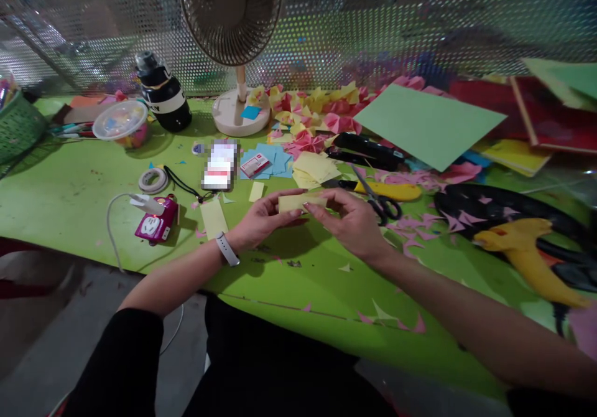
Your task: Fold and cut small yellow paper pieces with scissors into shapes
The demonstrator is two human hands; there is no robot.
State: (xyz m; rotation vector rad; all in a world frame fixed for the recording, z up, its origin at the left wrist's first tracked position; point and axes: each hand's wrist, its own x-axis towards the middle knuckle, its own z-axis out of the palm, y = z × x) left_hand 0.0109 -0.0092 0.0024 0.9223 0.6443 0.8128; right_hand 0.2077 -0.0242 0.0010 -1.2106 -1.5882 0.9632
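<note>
The person holds a yellow paper strip [298, 202] level just above the green tabletop [69, 199], one end in each hand. The left hand [265, 218], with a pale band at its wrist, has its grip pinched on the strip's left end, thumb on top. The right hand [347, 218] has its grip pinched on the right end in the same way. A second yellow strip [213, 218] lies flat just left of the left wrist. Black-handled scissors [382, 199] lie just beyond the right hand, and a yellow glue gun [527, 252] rests well to the right. Folded pink and yellow paper pieces [317, 112] are heaped near the fan [237, 31].
</note>
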